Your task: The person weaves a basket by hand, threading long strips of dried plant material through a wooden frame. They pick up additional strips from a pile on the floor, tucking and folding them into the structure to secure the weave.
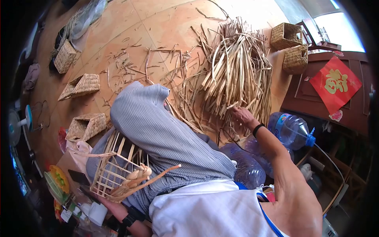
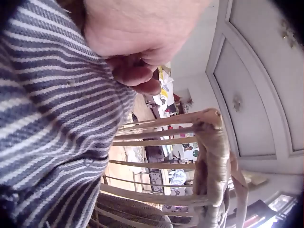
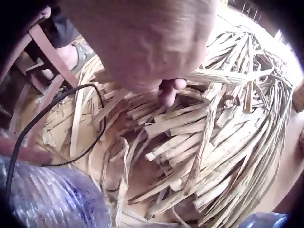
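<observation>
My right hand [image 1: 242,115] reaches to the cut lower ends of a large bundle of dried plant strips [image 1: 237,75] on the floor. Its fingertips pinch a pale strip [image 3: 228,76], which runs across the others in the right wrist view. On my lap stands a partly woven basket frame [image 1: 118,170] of thin slats, with a thick, knotted strip [image 1: 162,173] sticking out. My left hand [image 1: 106,200] lies low beside this frame. In the left wrist view its fingers [image 2: 135,78] curl against the striped trousers, and I cannot tell whether they hold anything.
Finished woven baskets [image 1: 83,86] stand on the left of the floor, with more baskets [image 1: 286,35] at the upper right. Loose scraps [image 1: 126,63] litter the tiles. Large plastic bottles [image 1: 290,128] and a dark cable [image 3: 57,102] lie near the right arm.
</observation>
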`<state>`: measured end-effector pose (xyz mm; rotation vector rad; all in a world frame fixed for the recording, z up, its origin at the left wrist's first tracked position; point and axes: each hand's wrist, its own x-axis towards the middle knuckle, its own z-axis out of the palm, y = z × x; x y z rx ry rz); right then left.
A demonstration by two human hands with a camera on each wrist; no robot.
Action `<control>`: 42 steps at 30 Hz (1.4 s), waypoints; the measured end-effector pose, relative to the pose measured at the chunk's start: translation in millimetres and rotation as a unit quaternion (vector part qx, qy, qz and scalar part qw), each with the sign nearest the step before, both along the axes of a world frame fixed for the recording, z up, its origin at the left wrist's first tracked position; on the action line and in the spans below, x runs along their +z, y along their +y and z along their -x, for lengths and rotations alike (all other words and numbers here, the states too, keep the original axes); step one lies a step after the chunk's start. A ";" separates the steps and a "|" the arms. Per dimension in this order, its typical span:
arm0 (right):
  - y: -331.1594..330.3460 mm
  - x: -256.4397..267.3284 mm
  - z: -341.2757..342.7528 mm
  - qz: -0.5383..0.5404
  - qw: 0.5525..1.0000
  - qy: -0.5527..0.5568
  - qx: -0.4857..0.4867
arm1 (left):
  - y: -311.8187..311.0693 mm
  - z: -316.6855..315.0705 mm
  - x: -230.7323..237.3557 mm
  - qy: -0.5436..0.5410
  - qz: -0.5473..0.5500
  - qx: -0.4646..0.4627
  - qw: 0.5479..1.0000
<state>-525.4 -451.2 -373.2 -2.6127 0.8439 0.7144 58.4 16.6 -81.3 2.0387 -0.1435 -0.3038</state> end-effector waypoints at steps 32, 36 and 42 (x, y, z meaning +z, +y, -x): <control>-17.8 -4.0 -213.2 -0.015 0.997 -0.064 0.041 | -22.9 7.2 8.0 0.000 -0.011 0.031 0.999; -29.7 -61.3 -226.0 -0.041 0.997 0.062 -0.004 | -20.0 8.2 12.3 -0.002 -0.020 0.038 0.999; -36.6 -134.8 -186.0 -0.006 0.997 0.071 0.006 | -19.6 12.7 15.2 -0.005 -0.038 0.053 0.998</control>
